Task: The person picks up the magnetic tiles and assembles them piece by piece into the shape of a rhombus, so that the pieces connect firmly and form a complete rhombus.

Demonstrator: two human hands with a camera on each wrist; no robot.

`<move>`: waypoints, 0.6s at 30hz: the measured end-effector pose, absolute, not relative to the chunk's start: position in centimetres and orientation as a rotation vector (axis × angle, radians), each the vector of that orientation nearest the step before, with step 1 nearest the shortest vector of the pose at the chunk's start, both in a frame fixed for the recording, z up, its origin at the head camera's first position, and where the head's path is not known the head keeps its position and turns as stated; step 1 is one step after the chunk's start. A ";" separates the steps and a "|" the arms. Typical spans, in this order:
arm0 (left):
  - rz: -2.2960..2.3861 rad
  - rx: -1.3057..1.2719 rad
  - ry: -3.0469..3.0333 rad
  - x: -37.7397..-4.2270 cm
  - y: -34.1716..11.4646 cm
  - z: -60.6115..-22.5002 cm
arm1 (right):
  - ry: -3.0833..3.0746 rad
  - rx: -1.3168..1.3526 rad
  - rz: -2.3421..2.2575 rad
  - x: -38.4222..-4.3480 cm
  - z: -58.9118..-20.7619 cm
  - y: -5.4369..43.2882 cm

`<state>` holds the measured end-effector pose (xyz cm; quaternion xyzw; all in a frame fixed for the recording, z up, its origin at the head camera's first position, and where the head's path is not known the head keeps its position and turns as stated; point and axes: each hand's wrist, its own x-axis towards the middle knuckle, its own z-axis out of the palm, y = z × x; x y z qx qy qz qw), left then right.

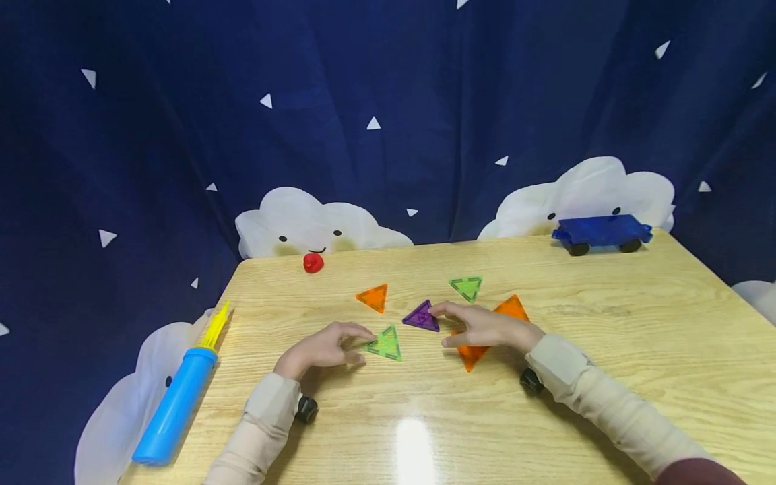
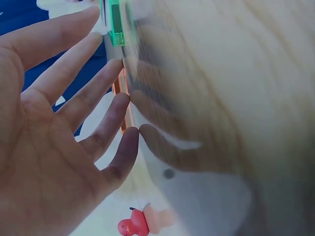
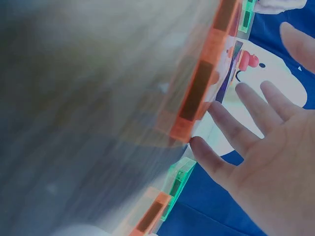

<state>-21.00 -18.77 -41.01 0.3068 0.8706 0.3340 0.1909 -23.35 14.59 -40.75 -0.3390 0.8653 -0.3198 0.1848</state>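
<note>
In the head view, my left hand [image 1: 327,347] reaches in from the left with its index fingertip at a green triangular magnetic tile [image 1: 386,343]. The left wrist view shows its fingers spread and gently bent, with the green tile's edge [image 2: 116,27] near the thumb. My right hand [image 1: 485,327] has its index fingertip at the purple triangular tile [image 1: 418,318], thumb held apart. Below that hand lies an orange tile [image 1: 473,357], partly covered; orange also shows beyond the wrist. From the right wrist, the palm and loose fingers stand beside an orange tile edge [image 3: 199,86].
Farther back lie an orange triangle [image 1: 374,298] and a second green triangle [image 1: 467,287]. A small red toy [image 1: 312,263] sits near the back edge, a blue wheeled toy car [image 1: 601,232] at back right. Along the left edge lies a blue and yellow hand pump [image 1: 178,401].
</note>
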 end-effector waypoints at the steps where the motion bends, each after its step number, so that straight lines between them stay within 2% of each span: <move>1: 0.952 0.858 2.436 -21.1 -18.7 -41.1 | 2.446 -0.947 -0.899 -23.5 -40.8 14.5; 18: 0.840 0.870 2.457 -22.4 -16.6 -41.1 | 2.423 -0.831 -0.882 -26.3 -40.3 12.7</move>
